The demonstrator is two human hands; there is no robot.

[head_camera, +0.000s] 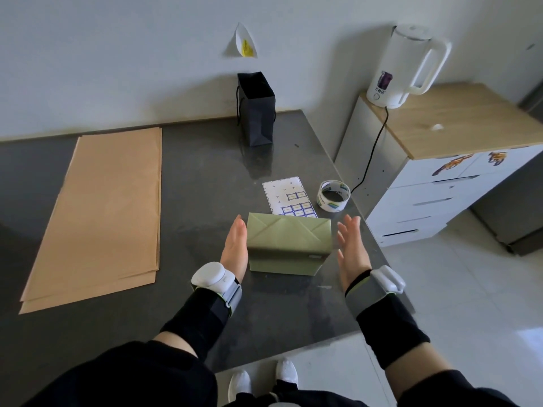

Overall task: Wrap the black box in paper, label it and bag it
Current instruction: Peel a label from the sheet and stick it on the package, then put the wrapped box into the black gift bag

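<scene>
A box wrapped in green paper (289, 245) stands on the dark grey table (199, 177), its folded triangular flaps facing up and a small label on its lower right side. My left hand (235, 248) lies flat against the box's left side, fingers straight. My right hand (351, 248) is open with spread fingers just right of the box, a small gap between them. A label sheet (289, 196) lies just behind the box. A roll of tape (333, 195) sits to the sheet's right. A black paper bag (256, 108) stands open at the table's back.
A stack of brown paper sheets (100, 212) covers the table's left part. Right of the table stands a white drawer cabinet (440, 183) with a wooden top carrying a white kettle (402, 66) and its black cord. The table's right edge runs close to my right hand.
</scene>
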